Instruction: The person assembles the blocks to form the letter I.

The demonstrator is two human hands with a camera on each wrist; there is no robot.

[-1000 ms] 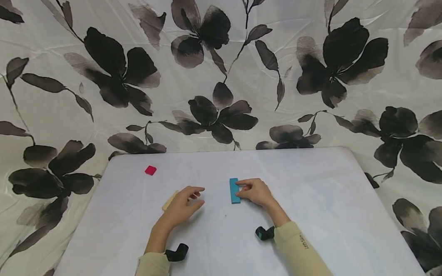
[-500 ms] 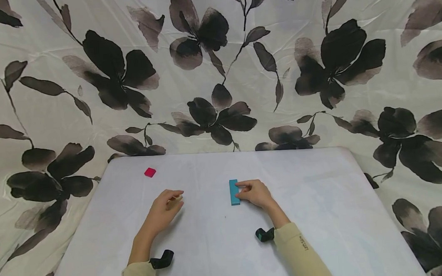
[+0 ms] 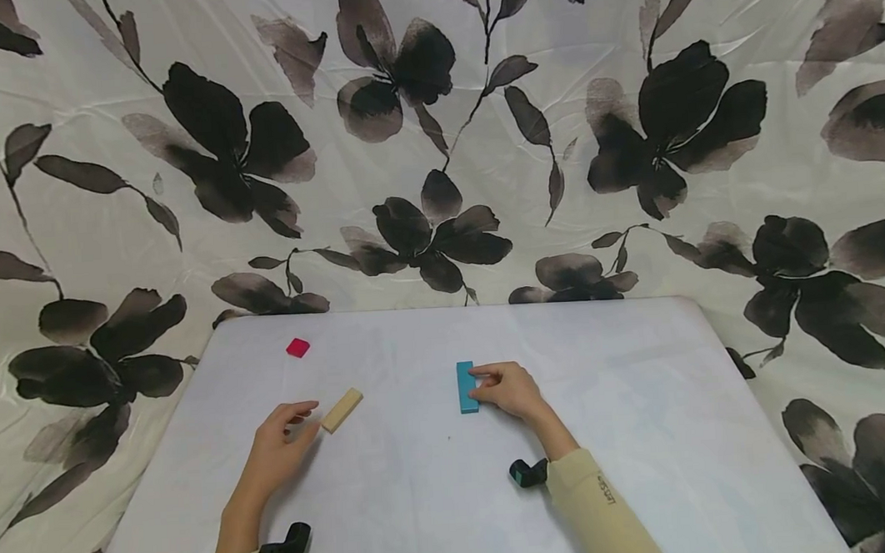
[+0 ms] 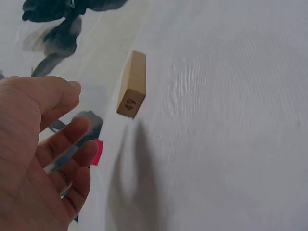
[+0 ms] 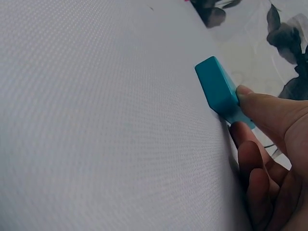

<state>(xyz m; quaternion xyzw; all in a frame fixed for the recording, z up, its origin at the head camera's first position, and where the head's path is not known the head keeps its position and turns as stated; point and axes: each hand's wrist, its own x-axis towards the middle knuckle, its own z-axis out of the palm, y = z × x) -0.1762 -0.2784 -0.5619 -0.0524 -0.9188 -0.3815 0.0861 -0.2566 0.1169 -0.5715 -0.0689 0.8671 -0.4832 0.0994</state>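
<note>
The room type cannot be told: a white rectangular bench [image 3: 417, 503] stands before a pale, dark-flowered fabric sheet [image 3: 527, 163] (lightly creased) across the far side.

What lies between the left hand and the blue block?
In the head view, a wooden block lies between the left hand and the blue block.

A turquoise rectangular block [image 3: 465, 390], a tan wooden block [image 3: 343, 410] with dark markings [image 4: 130, 104] and a red diamond-shaped piece [image 3: 298, 347] contrast with a plain white tabletop [image 3: 408, 487]. Black and grey-brown flowers [image 3: 681, 97] pattern the cream cloth backdrop [image 3: 377, 167].
</note>
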